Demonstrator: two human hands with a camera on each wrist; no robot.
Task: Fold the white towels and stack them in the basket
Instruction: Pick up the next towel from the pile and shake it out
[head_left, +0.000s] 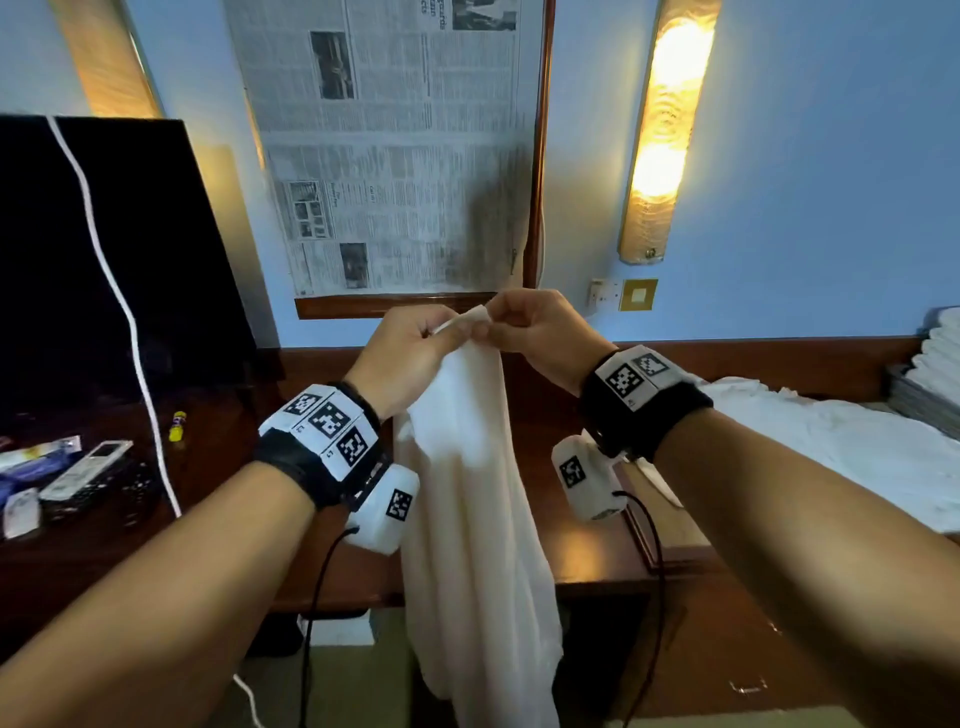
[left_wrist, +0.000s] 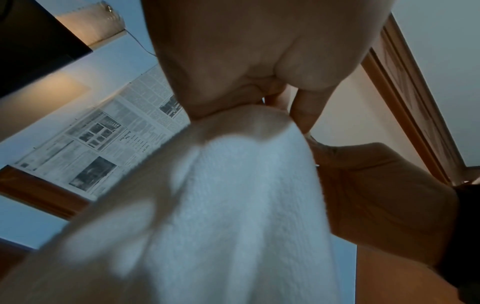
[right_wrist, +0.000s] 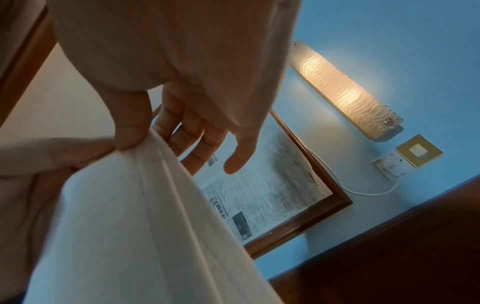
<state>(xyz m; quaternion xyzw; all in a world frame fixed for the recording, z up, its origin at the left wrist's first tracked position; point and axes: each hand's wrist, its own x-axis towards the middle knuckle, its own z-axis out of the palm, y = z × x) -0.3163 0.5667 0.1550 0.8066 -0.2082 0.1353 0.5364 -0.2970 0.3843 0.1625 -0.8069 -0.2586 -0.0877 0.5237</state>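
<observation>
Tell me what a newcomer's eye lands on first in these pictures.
First, the white towel hanging long at centre, its top corner pinched between the left hand and the right hand, raised close together in front of the wall. Next, the glowing wall lamp at upper right and the framed newspaper behind the hands. At the right edge, a stack of folded towels sits beside crumpled white ones.

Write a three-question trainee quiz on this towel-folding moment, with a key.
1. True or false: the white towel lies flat on the desk.
2. Which hand pinches the towel's top edge? A) left hand only B) right hand only C) both
3. Fill in: on the desk at the right lies a heap of more white ____.

Key: 1 false, it hangs from the hands; 2 C; 3 towels.
</observation>
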